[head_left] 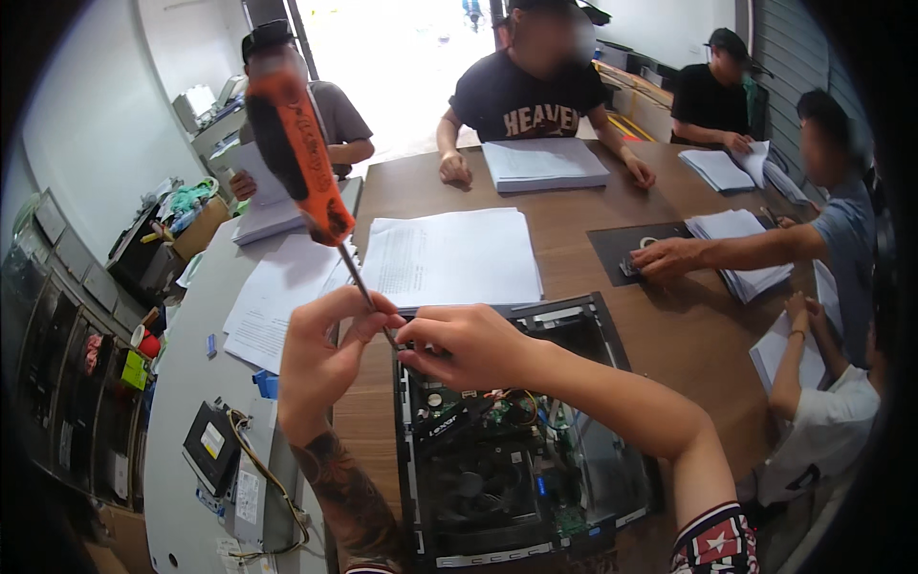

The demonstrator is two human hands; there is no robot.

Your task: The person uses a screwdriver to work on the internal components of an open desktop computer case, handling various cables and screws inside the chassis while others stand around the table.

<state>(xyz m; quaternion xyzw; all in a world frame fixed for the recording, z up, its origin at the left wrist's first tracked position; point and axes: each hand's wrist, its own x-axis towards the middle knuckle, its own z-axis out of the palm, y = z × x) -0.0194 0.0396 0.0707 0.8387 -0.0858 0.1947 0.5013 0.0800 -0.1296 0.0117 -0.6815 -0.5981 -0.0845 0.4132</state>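
Note:
My left hand (pixel 330 349) pinches the metal shaft of a screwdriver (pixel 301 163) with an orange and black handle. The handle points up and to the left, and its tip slants down toward my right hand (pixel 469 344). The right fingers are pinched together at that tip; whatever small thing they may hold is hidden. Both hands are above the far left part of an open computer case (pixel 413 497), which lies flat on the brown table. Inside it show a black fan (pixel 475 486), a green circuit board (pixel 574 521) and thin coloured wires.
A power supply (pixel 251 502) with cables and a black drive (pixel 212 445) lie on the grey table at left. Paper sheets (pixel 454 253) spread beyond the case. Several people sit around with paper stacks; one person's hand (pixel 665 258) reaches over a black mat (pixel 612 244).

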